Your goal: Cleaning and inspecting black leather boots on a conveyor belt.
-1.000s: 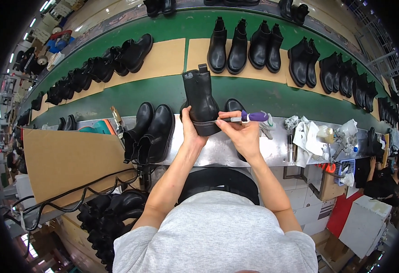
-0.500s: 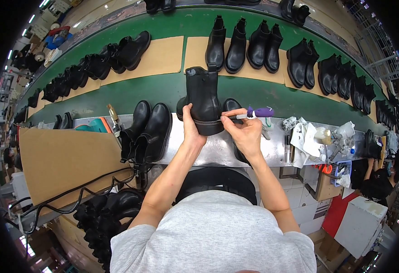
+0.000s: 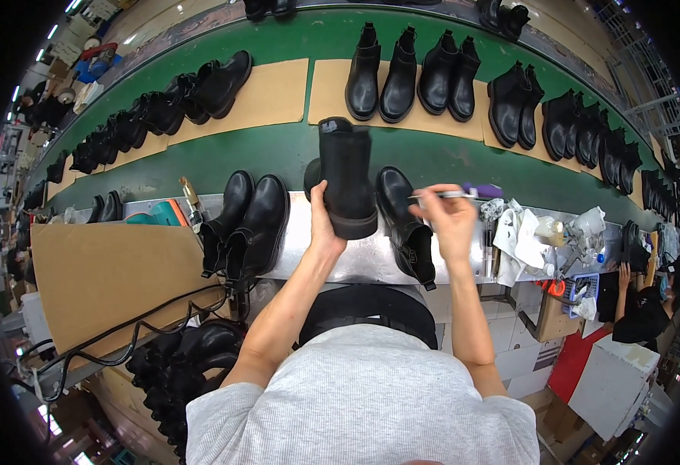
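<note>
Green worktop (image 3: pixel 278 152), left grip (image 3: pixel 324 229) clasping black boot (image 3: pixel 348 182), right grip (image 3: pixel 453 220) pinching purple-ended tool (image 3: pixel 482 191).

Green table (image 3: pixel 433 159), upper frame: tan cardboard sheets (image 3: pixel 278 93). Metal ledge (image 3: pixel 361 267), centre: black ankle boots (image 3: pixel 272 221); right, apparently white cloth (image 3: pixel 508 240).

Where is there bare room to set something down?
The green surface is bare right of the held boot, between the cardboard and the metal table. A narrow strip of table shows between the pair of boots and the left hand. The table's right side is crowded with white cloths.
</note>
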Available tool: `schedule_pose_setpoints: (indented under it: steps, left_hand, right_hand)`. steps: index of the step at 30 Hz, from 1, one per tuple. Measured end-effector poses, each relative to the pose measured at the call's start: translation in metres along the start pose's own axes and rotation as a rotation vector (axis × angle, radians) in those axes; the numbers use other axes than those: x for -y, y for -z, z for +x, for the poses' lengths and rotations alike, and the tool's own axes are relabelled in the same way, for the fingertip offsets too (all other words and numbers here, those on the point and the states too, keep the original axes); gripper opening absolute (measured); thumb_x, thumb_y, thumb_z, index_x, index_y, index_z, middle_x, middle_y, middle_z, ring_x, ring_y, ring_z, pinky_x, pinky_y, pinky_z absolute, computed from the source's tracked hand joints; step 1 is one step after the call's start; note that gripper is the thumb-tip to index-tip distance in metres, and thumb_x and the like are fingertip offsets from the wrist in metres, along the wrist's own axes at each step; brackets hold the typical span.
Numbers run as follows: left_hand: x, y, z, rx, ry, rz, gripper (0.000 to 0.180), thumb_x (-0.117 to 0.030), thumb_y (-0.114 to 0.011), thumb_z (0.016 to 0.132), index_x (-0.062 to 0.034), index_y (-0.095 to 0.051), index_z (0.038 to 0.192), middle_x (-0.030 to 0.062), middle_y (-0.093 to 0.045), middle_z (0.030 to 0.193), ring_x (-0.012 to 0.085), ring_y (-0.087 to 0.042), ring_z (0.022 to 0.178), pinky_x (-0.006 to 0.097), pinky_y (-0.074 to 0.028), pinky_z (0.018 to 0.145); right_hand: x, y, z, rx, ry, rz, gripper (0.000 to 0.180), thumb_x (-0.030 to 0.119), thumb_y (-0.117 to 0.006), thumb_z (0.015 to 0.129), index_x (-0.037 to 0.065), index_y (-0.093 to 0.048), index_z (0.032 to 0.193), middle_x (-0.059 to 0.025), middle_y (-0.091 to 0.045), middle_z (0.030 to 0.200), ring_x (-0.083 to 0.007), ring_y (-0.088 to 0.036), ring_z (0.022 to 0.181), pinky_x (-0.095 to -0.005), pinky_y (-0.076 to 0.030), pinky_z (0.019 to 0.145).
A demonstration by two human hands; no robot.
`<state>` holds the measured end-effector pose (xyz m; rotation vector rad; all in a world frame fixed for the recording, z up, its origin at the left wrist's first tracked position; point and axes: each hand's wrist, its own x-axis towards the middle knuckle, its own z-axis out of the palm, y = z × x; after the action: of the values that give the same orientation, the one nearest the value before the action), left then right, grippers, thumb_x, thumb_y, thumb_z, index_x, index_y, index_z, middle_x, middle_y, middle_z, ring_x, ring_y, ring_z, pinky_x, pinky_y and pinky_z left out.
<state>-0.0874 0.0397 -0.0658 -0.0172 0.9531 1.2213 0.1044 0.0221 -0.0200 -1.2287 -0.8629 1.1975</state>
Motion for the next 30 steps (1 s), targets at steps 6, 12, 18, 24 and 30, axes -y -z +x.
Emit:
schedule_pose_setpoints:
  steps: [6,12,18,24,30]
  left_hand:
    - [0.020,0.134,0.014,-0.393,-0.233,0.627,0.038,-0.020,-0.058,0.088,-0.0006,-0.050,0.119,0.0101,-0.055,0.113,0.0180,-0.051,0.106,0.033,-0.039,0.093]
    - [0.006,-0.015,-0.111,0.643,-0.511,1.413,0.041,0.000,-0.061,0.072,-0.0005,-0.052,0.112,0.0147,-0.053,0.111,0.0255,-0.051,0.104,0.034,-0.043,0.087]
    - [0.093,0.001,-0.054,1.050,-0.986,2.175,0.034,-0.018,-0.072,0.065,-0.0090,-0.058,0.095,0.0069,-0.055,0.102,0.0254,-0.047,0.110,0.049,-0.035,0.091]
    - [0.017,-0.092,-0.028,0.534,-0.621,1.060,0.012,-0.008,-0.068,0.076,-0.0038,-0.058,0.072,-0.0015,-0.055,0.066,0.0080,-0.048,0.059,0.023,-0.038,0.054]
    - [0.011,-0.113,0.018,0.287,-0.412,0.523,0.004,-0.001,-0.064,0.072,-0.0030,-0.060,0.071,-0.0044,-0.056,0.066,0.0028,-0.046,0.055,0.020,-0.037,0.051]
  right_hand:
    - [-0.094,0.097,-0.019,-0.130,-0.094,0.090,0.014,0.014,-0.060,0.090,0.002,-0.058,0.096,-0.0116,-0.063,0.094,-0.0206,-0.063,0.092,-0.0344,-0.053,0.081]
    - [-0.140,0.111,-0.050,-0.146,-0.355,0.685,0.021,0.029,-0.062,0.088,0.011,-0.059,0.097,-0.0055,-0.063,0.102,-0.0215,-0.055,0.112,-0.0438,-0.042,0.090]
    - [-0.133,0.107,-0.042,-0.125,-0.376,0.776,0.018,0.030,-0.059,0.089,0.014,-0.060,0.096,-0.0025,-0.063,0.099,-0.0214,-0.053,0.114,-0.0491,-0.040,0.091]
    - [-0.049,0.092,-0.039,0.089,-0.242,1.128,0.012,0.022,-0.057,0.091,0.011,-0.061,0.094,-0.0032,-0.064,0.096,-0.0243,-0.056,0.111,-0.0640,-0.036,0.097]
    - [0.002,0.054,-0.030,0.149,-0.157,0.487,0.013,0.012,-0.059,0.089,0.001,-0.058,0.096,-0.0144,-0.065,0.092,-0.0251,-0.063,0.097,-0.0389,-0.052,0.088]
